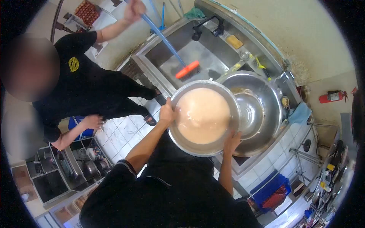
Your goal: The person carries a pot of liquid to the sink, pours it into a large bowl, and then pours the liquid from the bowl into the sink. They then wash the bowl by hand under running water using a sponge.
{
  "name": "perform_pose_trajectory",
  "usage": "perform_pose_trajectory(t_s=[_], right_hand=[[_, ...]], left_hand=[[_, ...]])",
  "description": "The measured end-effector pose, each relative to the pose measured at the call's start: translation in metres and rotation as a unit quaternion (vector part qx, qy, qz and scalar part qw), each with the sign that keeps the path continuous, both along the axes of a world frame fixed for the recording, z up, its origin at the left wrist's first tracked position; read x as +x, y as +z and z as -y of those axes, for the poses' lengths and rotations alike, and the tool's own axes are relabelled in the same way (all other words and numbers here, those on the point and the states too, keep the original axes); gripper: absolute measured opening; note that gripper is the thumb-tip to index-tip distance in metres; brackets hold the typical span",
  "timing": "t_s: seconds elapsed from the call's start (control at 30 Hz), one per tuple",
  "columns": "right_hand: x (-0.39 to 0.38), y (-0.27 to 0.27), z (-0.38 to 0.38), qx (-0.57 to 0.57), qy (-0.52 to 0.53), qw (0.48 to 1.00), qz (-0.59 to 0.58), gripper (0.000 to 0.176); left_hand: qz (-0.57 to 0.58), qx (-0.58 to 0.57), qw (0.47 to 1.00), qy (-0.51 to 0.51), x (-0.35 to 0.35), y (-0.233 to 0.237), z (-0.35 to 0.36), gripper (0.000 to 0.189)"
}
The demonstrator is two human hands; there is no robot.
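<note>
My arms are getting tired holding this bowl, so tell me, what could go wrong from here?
The peach-coloured liquid could slosh over if the bowl tips; it has no lid, and your left hand and right hand grip its sides.
The co-worker's orange brush head shows close to the bowl, so splashes might get in.
The bowl might also knock the big basin beside it.

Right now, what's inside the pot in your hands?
Pale peach liquid lies in the pot, held by the left hand and right hand. Its surface hides the pot's bottom and anything submerged.
</note>
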State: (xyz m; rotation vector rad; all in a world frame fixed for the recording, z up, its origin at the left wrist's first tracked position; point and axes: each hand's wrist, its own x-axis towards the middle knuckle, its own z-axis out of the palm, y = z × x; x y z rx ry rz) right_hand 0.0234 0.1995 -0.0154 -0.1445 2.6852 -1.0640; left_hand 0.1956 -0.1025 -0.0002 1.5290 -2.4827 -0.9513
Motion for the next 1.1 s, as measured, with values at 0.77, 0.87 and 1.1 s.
perform_pose_trajectory(t_s=[0.77, 0.87, 1.1], right_hand=[[0.081, -0.013, -0.076, 0.007, -0.169, 0.976, -0.134, 0.042], [0.084, -0.035, -0.099, 0.046, -0.102, 0.967, -0.23, 0.048], [0.076, -0.032, -0.091, 0.121, -0.184, 0.963, -0.152, 0.058]], left_hand=[[-0.127, 0.33, 0.92, 0.167, 0.228, -0.142, -0.04, 0.058], [0.018, 0.206, 0.955, 0.211, 0.32, -0.189, -0.047, 0.059], [0.003, 0.263, 0.95, 0.171, 0.326, -0.163, -0.066, 0.043]])
